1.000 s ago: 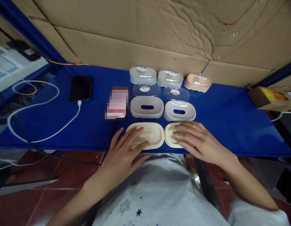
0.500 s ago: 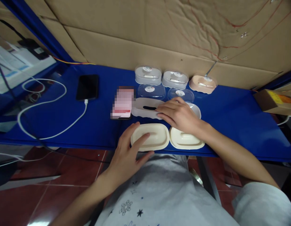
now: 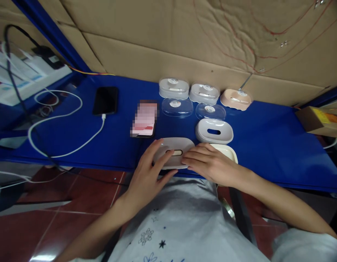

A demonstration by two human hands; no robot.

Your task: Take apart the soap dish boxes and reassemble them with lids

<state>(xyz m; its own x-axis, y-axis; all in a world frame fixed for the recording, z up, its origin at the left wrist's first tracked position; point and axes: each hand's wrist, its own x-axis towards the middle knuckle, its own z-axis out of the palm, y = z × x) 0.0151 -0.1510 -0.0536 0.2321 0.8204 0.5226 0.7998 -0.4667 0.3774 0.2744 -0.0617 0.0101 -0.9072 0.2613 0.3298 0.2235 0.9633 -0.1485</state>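
A light-grey oval tray with a slot (image 3: 186, 143) lies over a cream oval base, whose raised ridge shows through the slot. My right hand (image 3: 209, 163) grips the right end of this tray, fingers bent together over its rim. My left hand (image 3: 149, 167) is at the left end, fingers spread, the index reaching over the tray and the thumb near its front edge. Part of a second cream oval base (image 3: 230, 152) shows behind my right hand. Just beyond it sits another grey slotted tray (image 3: 201, 134).
Two clear lids (image 3: 177, 110) lie behind the trays. Further back stand two grey lidded boxes (image 3: 174, 92) and a peach one (image 3: 232, 102). A lit phone (image 3: 145, 122) lies left, then a dark phone (image 3: 105, 100) with a white cable (image 3: 62, 155). A cardboard box (image 3: 310, 123) stands right.
My right hand has brought the left grey slotted tray toward me and down over the left cream base, hiding most of it. My left hand has stayed nearly in place.
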